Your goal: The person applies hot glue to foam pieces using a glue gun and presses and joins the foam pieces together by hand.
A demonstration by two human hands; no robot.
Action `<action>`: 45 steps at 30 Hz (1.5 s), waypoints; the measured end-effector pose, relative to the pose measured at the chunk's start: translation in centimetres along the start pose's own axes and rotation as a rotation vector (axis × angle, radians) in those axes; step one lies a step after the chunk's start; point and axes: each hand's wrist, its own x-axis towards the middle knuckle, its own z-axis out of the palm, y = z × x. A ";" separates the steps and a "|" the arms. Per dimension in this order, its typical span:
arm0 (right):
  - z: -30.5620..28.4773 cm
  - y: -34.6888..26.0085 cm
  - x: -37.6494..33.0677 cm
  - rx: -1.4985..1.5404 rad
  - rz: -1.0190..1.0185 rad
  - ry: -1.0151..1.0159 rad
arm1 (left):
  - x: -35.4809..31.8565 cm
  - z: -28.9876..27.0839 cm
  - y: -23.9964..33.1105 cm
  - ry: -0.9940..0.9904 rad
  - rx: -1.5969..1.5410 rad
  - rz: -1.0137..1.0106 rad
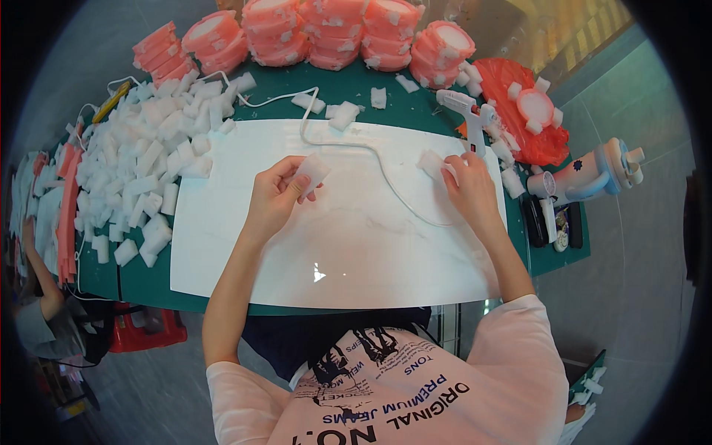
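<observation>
Between the thumb and fingers of my left hand (pixel 278 194) is a small white foam piece (pixel 316 170), held just above the white board (pixel 348 252). My right hand (pixel 473 189), closed at the fingertips, grips another white foam piece (pixel 430 163) over the right part of the board. Just beyond my right hand stands a white hot glue gun (pixel 469 113). Its white cord (pixel 382 167) curves across the board between my hands.
A large heap of white foam pieces (pixel 141 141) lies on the left of the green table (pixel 141 278). Stacks of pink foam rings (pixel 334 33) line the far edge. At the right are a red plastic bag (pixel 545 141) and a white-and-blue bottle (pixel 582 178). Another person's arm (pixel 44 267) shows far left.
</observation>
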 end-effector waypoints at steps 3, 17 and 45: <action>0.6 -1.2 2.2 -0.235 -0.158 0.212 | 0.0 0.1 -0.1 0.066 -0.021 -0.047; 7.7 -6.8 13.6 0.175 -0.530 -0.147 | 0.2 -0.8 0.6 0.230 -0.676 -0.142; 5.1 -12.7 3.9 0.528 -0.570 0.225 | 0.4 -1.4 0.7 0.363 -0.650 -0.006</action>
